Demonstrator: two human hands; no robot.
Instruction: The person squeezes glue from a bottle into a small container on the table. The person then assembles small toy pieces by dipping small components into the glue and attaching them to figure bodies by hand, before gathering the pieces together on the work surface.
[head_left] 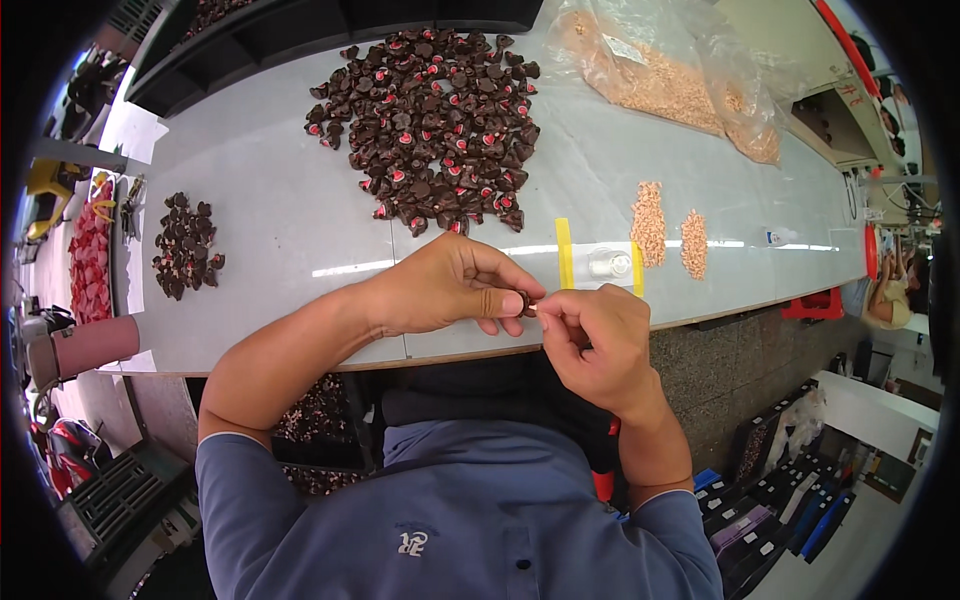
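Observation:
My left hand (430, 285) pinches a small dark brown part (525, 303) between thumb and fingers, over the table's near edge. Against that part, my right hand (605, 340) has its thumb and forefinger closed on a tiny pale piece (534, 309). Its exact kind is too small to tell. Beyond my left hand spreads a large heap of dark brown parts (440, 130), several showing red round faces. Two narrow piles of small pale pieces, a longer one (649, 225) and a shorter one (693, 245), lie to the right of my hands.
A small clear dish (610, 263) sits between yellow tape strips (565, 252) on the grey table (270, 200). Clear bags of pale pieces (650, 85) lie far right. A smaller dark pile (185, 245) is at left, a black tray (330, 40) at the back.

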